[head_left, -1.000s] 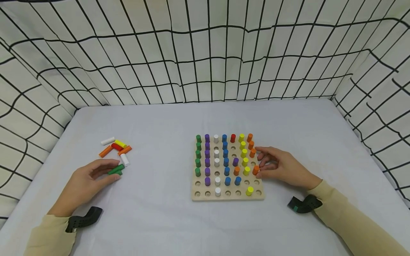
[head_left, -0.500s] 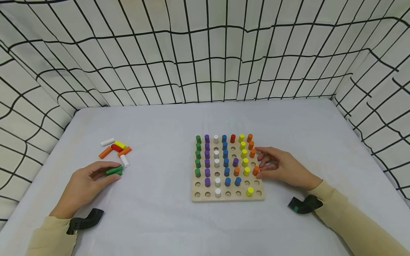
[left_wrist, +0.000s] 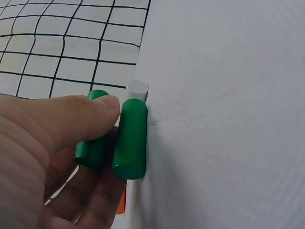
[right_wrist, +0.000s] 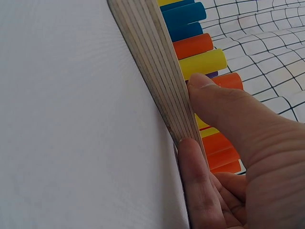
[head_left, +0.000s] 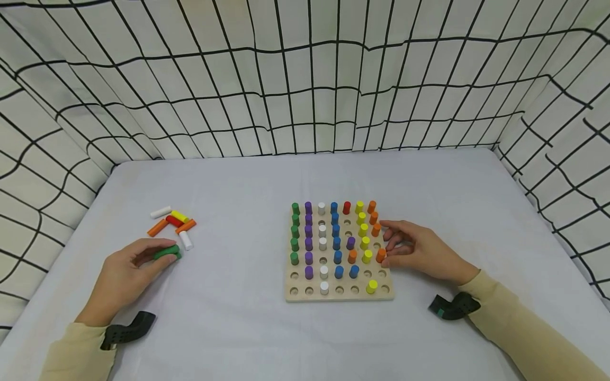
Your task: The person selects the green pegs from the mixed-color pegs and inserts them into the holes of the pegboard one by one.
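Observation:
My left hand pinches two green pegs lying side by side on the white table. In the left wrist view my thumb lies over the two green pegs, with other fingers beneath them. A wooden pegboard stands in the middle, holding rows of green, purple, white, blue, yellow and orange pegs, with several holes bare. My right hand holds the board's right edge. In the right wrist view its thumb rests on the board's top by an orange peg, and a finger presses the pegboard's side.
Several loose pegs lie just beyond my left hand: white, yellow, red, two orange and another white. Grid-patterned cloth walls close in the table on three sides.
My left hand has drawn the two green pegs slightly left and toward me, away from the loose pile. My right hand stays at the board's edge.

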